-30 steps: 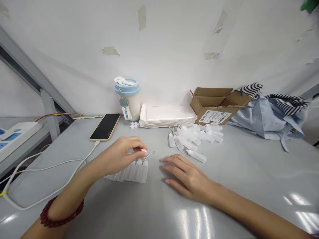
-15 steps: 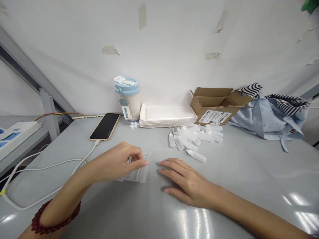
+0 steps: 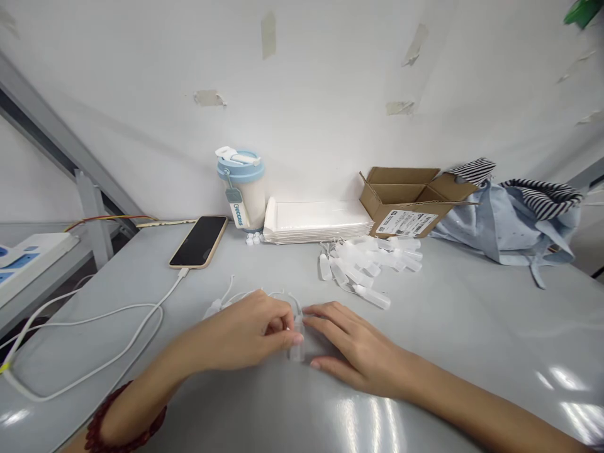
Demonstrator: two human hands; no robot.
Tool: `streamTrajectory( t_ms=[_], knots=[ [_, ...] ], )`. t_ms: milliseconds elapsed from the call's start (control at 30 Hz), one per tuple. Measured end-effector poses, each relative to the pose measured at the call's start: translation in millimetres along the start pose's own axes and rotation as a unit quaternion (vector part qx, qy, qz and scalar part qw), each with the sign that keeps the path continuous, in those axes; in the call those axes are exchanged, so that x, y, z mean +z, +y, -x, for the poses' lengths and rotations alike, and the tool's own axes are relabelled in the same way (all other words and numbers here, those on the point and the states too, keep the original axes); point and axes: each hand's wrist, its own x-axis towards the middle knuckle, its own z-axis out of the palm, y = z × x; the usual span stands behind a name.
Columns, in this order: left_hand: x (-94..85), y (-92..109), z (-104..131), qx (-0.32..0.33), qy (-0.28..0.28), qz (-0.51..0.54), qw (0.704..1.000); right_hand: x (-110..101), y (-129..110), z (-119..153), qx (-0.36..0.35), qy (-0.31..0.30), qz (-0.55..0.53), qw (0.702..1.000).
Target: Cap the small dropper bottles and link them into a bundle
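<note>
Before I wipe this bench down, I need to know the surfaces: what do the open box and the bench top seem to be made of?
The open box looks like matte cardboard: brown, with creased folding flaps. The bench top is smooth, glossy grey, mirroring the lights; painted metal or laminate, I can't tell which.

Dark red beaded bracelet, left wrist.

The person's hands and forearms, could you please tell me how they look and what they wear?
The left hand and right hand are ungloved, with slender fingers. A dark red beaded bracelet circles the left wrist; the right wrist has none.
</note>
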Motion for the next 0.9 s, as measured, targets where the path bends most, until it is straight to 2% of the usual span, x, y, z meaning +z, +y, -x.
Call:
streamTrajectory(
  t_ms=[167, 433, 600, 767, 900],
  knots=[
    [10.0, 7.0, 1.0, 0.004, -0.002, -0.009, 1.0, 0.7, -1.7, 0.2, 0.005, -0.014, -0.019, 1.0],
    [14.7, 2.4, 3.0, 0.004, 0.009, -0.042, 0.999, 2.4, -1.2, 0.4, 0.014, -0.01, -0.037, 0.999],
    [9.6, 3.6, 2.8, -0.01, 0.049, -0.058, 0.997, 3.8, -0.1, 0.6, 0.01, -0.003, -0.031, 0.999],
    [5.8, -2.3, 1.0, -0.044, 0.116, -0.041, 0.991, 4.3, -1.3, 1.2, 0.016, 0.0, -0.03, 0.999],
    [5.5, -4.2, -1.8, -0.07, 0.113, 0.007, 0.991, 3.8, -1.6, 2.4, 0.015, 0.003, -0.031, 0.999]
  ],
)
